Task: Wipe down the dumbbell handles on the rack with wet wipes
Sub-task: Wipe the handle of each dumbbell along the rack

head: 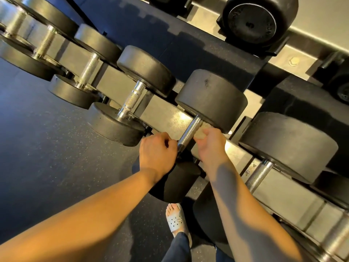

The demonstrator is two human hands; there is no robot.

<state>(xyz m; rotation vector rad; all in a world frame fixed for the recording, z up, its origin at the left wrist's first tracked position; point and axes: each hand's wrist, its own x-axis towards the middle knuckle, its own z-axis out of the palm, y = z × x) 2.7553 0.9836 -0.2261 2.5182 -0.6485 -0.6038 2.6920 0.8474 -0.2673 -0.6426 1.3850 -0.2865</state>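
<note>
Both bare forearms reach forward and up from the bottom of the view, meeting at one dumbbell (211, 99) on the rack (166, 118).

The left hand (156, 148) lies back-up with its fingers curled at the near end of the handle (188, 132), touching it. Whether the fingers actually wrap round the bar cannot be told. The right hand (211, 146) comes in from the other side, its fingers closed round a bunched pale wipe (203, 130), which is pressed against the right side of the handle, just below the far head.

The handle is a knurled metal bar. Its long axis runs diagonally from lower left, near the person, to upper right, away from them, across the rack's rail. The far head sits above the hands; the near head (170, 178) lies below the left wrist and is partly hidden by it.

More dumbbells lie on either side at the same slant, with their handles bare. A foot in a grey sandal (174, 220) stands on the dark speckled floor (56, 148) beneath the arms.
</note>
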